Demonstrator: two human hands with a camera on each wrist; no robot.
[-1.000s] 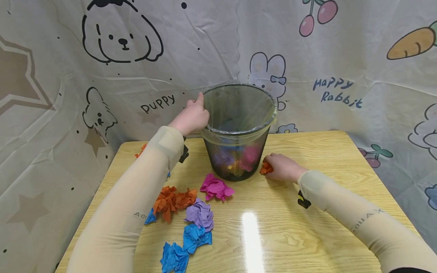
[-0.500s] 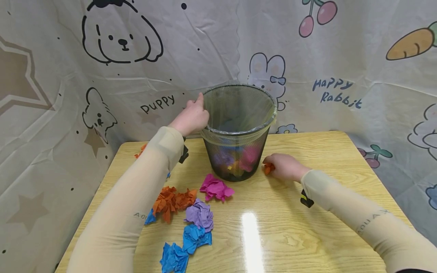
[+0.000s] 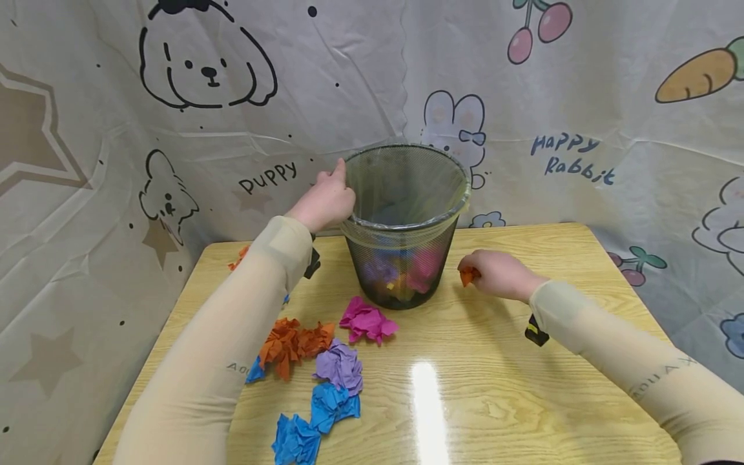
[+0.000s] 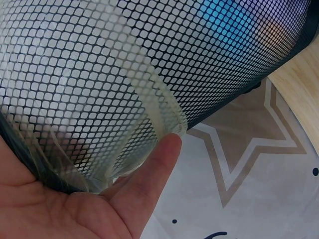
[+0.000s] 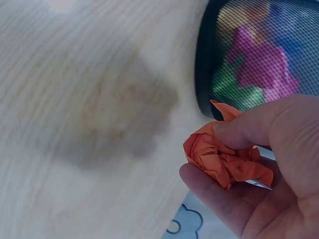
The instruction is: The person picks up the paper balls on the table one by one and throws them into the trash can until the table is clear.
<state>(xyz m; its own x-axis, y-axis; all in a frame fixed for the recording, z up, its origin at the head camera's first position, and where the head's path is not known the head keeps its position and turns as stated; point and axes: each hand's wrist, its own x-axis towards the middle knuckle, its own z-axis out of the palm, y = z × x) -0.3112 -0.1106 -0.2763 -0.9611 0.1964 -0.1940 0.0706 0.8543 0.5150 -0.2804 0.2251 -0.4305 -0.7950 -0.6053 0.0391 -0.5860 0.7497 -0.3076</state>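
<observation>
My left hand [image 3: 327, 199] holds the left rim of a black mesh wastebasket [image 3: 401, 226] lined with a thin clear bag. In the left wrist view, the thumb [image 4: 157, 174] lies along the outside of the mesh and the rim passes through the grip. My right hand [image 3: 496, 274] pinches a crumpled orange paper ball [image 5: 224, 154] between thumb and fingers, just off the table to the right of the wastebasket. Crumpled papers in several colours show through the mesh, including a pink paper [image 5: 261, 67].
On the table [image 3: 523, 387], left of centre, lie a magenta paper ball [image 3: 367, 320], orange paper [image 3: 285, 345], a purple ball [image 3: 339, 365] and blue balls [image 3: 296, 439]. More orange paper [image 3: 237, 258] is partly hidden behind the left sleeve. A printed curtain [image 3: 360, 71] hangs behind.
My right hand has moved to the right and up from the table with the orange paper ball, away from the wastebasket's base. The left hand has stayed at the rim.
</observation>
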